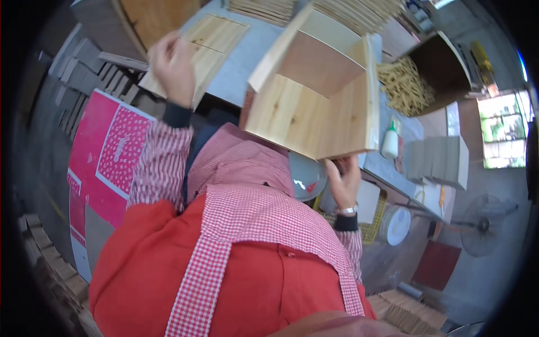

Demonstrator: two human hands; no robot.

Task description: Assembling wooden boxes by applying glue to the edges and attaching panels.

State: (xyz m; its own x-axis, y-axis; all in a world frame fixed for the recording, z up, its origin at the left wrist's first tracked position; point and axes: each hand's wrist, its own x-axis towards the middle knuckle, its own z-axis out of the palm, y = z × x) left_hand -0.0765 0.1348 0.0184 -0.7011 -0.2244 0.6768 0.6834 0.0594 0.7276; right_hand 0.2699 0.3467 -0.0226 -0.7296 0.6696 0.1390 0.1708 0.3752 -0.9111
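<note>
at the near edge of the grey worktable point(240, 63), an open wooden box point(289, 112) juts outward, the right hand point(344, 182) touching its lower edge, fingertips hidden so that a pinch cannot be told; the left hand point(173, 70), blurred, is raised near a flat wooden panel point(220, 35), fingers curled in, whether on anything cannot be told. right of the box stand a green-capped white bottle point(389, 144) and a bin point(444, 63) of pale strips point(403, 87); farther off are a fan point(483, 226) and a bright window point(505, 130).
</note>
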